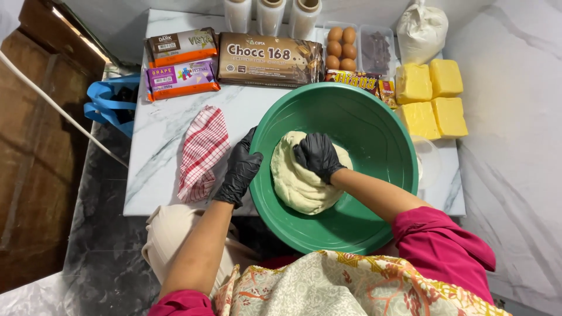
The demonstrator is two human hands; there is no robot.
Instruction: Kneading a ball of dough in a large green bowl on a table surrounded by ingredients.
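Observation:
A large green bowl [374, 126] sits on a white marble board, tilted toward me. Inside it lies a pale yellow lump of dough [298, 181]. My right hand [317, 155], in a black glove, presses down as a fist into the top of the dough. In a black glove too, my left hand [241, 169] grips the bowl's left rim with fingers curled over the edge.
A red checked cloth [202, 152] lies left of the bowl. Behind it are wrapped chocolate blocks [269, 58], a tray of eggs [341, 47], butter blocks [432, 96], a white flour bag [421, 32] and plastic wrap rolls [270, 14]. A blue bag [108, 105] sits off the board's left edge.

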